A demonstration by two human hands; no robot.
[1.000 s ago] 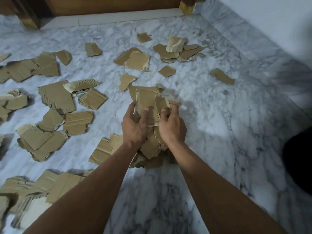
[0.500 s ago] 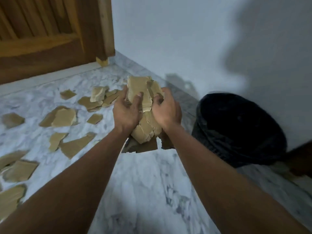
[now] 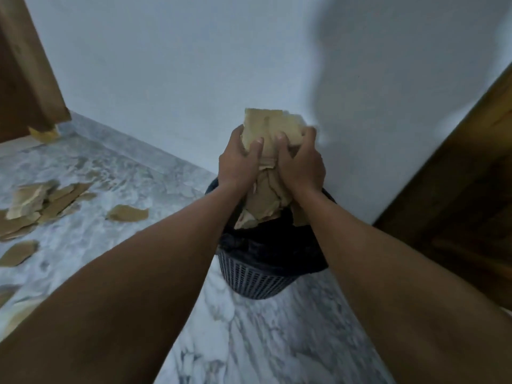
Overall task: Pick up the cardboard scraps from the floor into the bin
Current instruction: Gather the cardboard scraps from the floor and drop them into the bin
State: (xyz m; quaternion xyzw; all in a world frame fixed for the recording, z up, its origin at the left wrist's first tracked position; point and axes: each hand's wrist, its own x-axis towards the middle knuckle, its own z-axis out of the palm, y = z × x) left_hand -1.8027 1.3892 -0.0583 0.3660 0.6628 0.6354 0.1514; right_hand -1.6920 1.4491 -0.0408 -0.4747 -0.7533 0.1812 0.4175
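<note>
A thick bundle of brown cardboard scraps [image 3: 270,134] is squeezed between my left hand [image 3: 238,162] and my right hand [image 3: 302,164]. Both hands hold it directly above the mouth of a dark mesh bin [image 3: 255,278] lined with a black bag, which stands against the white wall. The bundle's lower edges hang just over the bin's opening. More loose cardboard scraps [image 3: 127,212] lie on the marble floor to the left.
A pile of scraps [image 3: 41,200] covers the floor at the far left. A wooden door [image 3: 25,65] stands at the upper left and wooden furniture [image 3: 457,195] at the right. The white wall [image 3: 180,79] rises just behind the bin.
I lifted the bundle off the floor and carried it to the right, from among the scattered scraps to above the bin. Both hands kept their grip.
</note>
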